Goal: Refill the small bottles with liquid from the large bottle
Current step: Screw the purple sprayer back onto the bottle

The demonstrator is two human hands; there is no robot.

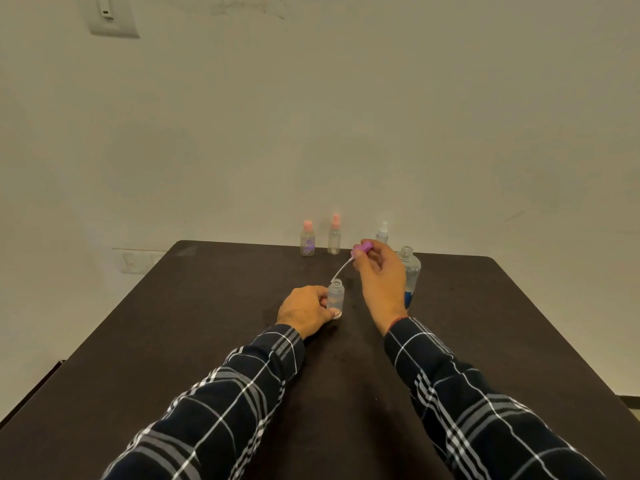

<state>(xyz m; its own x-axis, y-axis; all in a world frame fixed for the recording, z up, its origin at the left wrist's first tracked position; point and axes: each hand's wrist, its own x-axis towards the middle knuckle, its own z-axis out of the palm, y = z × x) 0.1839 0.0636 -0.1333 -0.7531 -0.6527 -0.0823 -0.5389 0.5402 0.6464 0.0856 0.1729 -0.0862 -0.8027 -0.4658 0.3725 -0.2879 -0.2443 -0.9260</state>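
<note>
Your left hand [304, 310] rests on the worktop [207, 323] near its centre. Its grip is closed round the small bottle [336, 294], fingers curled about the lower half. That bottle stands upright with its neck uncapped, and you cannot tell how much liquid it holds.

Your right hand [381, 278] is raised at 1 o'clock from the small bottle, its grip pinching the purple cap [363, 247] between thumb and fingertips. A thin tube [341, 270] slants down from the cap toward 7 o'clock, and its lower end sits right at the small bottle's mouth.

The large bottle [412, 268] stands upright at 2 o'clock from the small bottle, just behind your right hand. Its threaded neck is open, and some blue shows low on it beside your wrist.

Three more bottles stand along the worktop's 12 o'clock edge, well apart from your hands:
- a labelled pink-capped bottle [307, 242]
- a plain pink-capped bottle [334, 237] just beside it
- a white-capped bottle [382, 232] partly hidden behind your right hand
</note>
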